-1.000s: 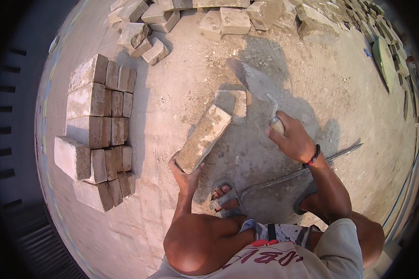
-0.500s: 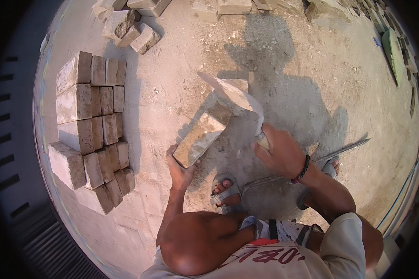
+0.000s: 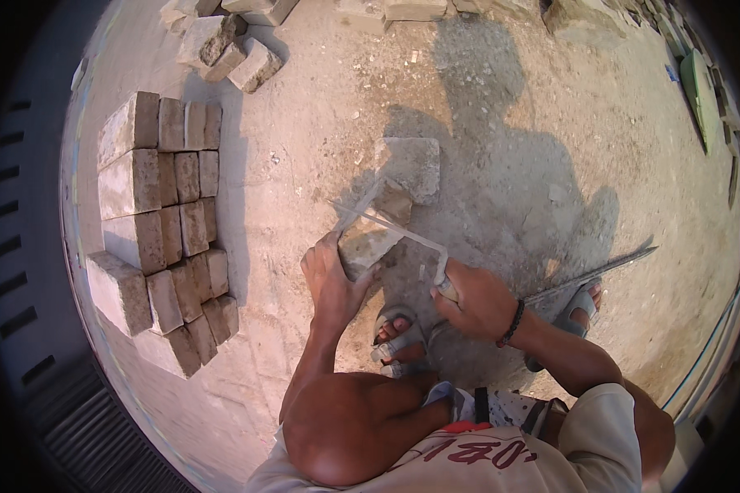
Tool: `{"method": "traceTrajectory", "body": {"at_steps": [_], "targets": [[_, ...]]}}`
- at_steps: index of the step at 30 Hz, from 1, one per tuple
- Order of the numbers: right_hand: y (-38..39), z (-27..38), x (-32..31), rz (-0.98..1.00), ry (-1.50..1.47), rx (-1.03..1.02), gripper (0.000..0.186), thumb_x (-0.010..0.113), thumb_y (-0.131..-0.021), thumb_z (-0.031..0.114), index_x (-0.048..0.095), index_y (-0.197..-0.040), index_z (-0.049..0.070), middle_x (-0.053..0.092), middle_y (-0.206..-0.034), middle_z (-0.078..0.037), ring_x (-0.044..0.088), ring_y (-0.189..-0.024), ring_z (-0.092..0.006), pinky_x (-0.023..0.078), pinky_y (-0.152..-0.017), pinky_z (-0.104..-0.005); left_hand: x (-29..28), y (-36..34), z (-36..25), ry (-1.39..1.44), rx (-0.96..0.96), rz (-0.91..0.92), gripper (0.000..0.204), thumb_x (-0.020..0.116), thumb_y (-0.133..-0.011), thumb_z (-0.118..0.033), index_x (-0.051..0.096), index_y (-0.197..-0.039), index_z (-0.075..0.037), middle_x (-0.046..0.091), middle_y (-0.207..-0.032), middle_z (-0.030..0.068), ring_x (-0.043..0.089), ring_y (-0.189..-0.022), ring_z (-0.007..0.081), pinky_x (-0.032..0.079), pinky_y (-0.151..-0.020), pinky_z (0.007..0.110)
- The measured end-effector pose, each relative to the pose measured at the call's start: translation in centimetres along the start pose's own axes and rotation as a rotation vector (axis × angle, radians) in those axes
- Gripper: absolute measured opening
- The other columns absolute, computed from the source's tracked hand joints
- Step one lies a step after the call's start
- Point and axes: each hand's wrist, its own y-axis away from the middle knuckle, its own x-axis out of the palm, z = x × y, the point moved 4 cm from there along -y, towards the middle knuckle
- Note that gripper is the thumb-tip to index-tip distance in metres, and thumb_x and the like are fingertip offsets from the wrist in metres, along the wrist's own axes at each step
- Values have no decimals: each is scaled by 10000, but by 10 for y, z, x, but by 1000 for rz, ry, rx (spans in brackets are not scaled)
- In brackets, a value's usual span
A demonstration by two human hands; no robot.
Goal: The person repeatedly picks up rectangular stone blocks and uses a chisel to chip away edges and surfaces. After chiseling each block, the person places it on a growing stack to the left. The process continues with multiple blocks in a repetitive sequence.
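The left hand (image 3: 330, 279) has its grip tight on a stone brick (image 3: 370, 238), held tilted above the dusty ground (image 3: 304, 148). The right hand (image 3: 478, 300) has its grip tight on a thin trowel (image 3: 395, 230) lying across the brick. A brick stack (image 3: 160, 214) sits left.

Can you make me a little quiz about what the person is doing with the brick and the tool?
1. True or false: the left hand holds the brick tilted up off the ground.
2. What does the right hand hold? A) a trowel B) a paint brush C) a bucket
3. On which side of the person does the neat stack of bricks stand?

Key:
1. True.
2. A: its thin blade lies across the top of the brick.
3. On the person's left, away from the loose bricks lying farther off.
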Motion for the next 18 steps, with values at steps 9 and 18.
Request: {"method": "traceTrajectory", "body": {"at_steps": [9,18], "targets": [[-3,-41,2,-86,185,74,356,599,-902,257,491,-1087,-28,645,-788,-274,642,-788,-468,499,-685,-541,-3,-8,1,17,-5,56,867,885,-668,-243,426,-1359,10,523,-1259,208,495,-1143,386,373,-1006,482],[-4,-41,1,-59,218,109,369,601,-889,248,500,-1104,-35,636,-820,-300,624,-788,-504,485,-723,-576,3,-22,-27,-68,106,-129,880,886,-644,-233,419,-1344,22,507,-1269,211,486,-1143,392,377,-985,493]]}}
